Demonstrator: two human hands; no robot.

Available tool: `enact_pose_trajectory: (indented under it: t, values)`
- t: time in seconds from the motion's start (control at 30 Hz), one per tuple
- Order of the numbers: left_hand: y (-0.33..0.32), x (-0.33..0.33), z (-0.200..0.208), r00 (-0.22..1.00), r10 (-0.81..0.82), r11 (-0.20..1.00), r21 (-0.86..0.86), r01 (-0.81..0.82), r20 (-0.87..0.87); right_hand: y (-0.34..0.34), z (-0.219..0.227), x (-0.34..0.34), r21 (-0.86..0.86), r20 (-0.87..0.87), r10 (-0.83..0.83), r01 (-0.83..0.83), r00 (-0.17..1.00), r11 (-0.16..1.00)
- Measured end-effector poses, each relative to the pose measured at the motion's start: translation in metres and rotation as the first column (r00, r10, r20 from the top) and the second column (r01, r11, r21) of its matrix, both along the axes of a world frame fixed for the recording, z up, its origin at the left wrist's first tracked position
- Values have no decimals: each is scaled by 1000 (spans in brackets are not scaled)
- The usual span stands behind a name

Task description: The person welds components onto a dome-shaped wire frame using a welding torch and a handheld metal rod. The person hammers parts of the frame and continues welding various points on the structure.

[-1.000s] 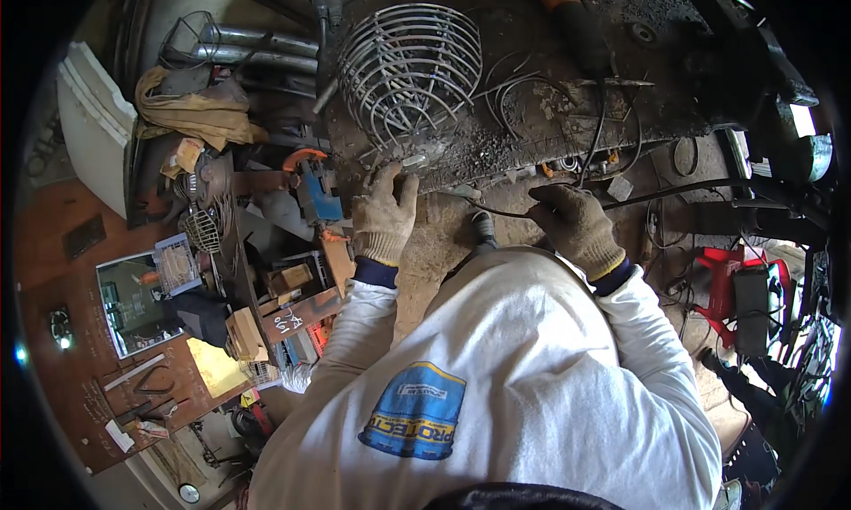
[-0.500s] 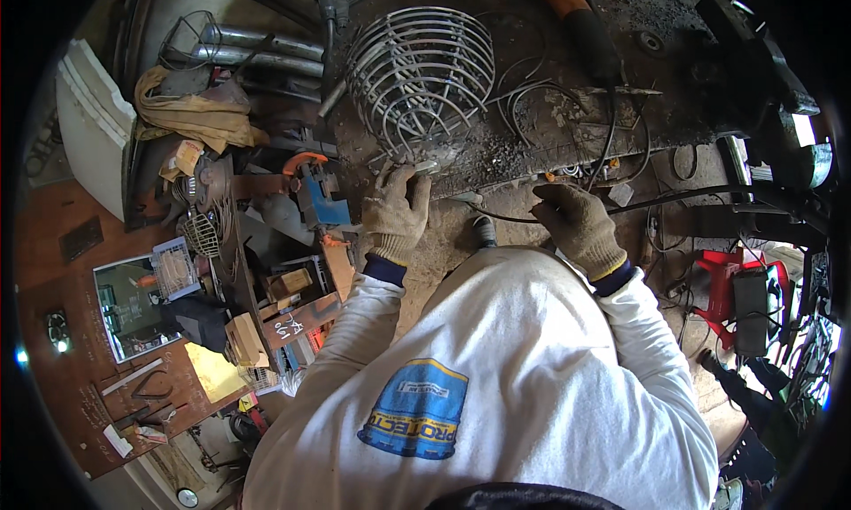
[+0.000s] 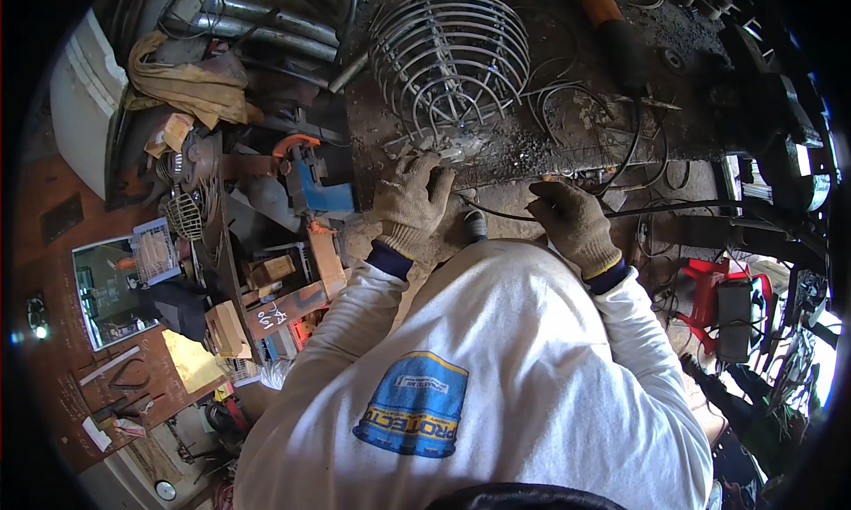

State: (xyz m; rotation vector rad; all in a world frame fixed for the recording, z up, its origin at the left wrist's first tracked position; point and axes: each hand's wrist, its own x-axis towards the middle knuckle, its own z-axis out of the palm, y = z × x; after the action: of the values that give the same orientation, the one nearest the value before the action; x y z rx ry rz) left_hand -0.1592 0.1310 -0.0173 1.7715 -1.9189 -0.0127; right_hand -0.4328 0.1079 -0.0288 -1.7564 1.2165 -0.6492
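Left hand: moved right and a little up since a second ago, and now tilted more to the right.
Wire basket: farther right in the view and slightly higher — it also looks a bit larger now.
Orange-and-black tool: shifted right along with the dark surface.
White panel: slid left and up, nearer the dark rim.
Framed pane: likewise drifted left and slightly up.
Red stool: a little lower and farther left.
View: swung slightly clockwise — most strongly over the last half second.
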Motion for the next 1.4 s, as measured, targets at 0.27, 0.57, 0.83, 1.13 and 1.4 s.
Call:
enact_pose_trajectory:
  t: [0.27, 0.57, 0.83, 1.13, 1.4]
  values:
    - [0, 5, 3, 996, 16, 999, 39, -13, -87, 3, -5, 11, -45, 19, 24, -23, 1000, 999]
    - [-8, 5, -4, 969, 184, 977, -77, -199, -166, 4, 10, 22, 84, -48, -5, 9, 999, 996]
    - [-13, -7, -11, 948, 140, 986, -43, -158, -286, 9, 19, 26, 57, -93, 27, -22, 995, 998]
    - [-12, -4, -10, 893, 112, 993, 13, -118, -436, 10, 18, 28, 52, -119, 15, -9, 993, 999]
    - [-11, -1, -9, 930, 21, 998, -55, -44, -366, 11, 3, 25, 61, -70, -2, 6, 998, 998]
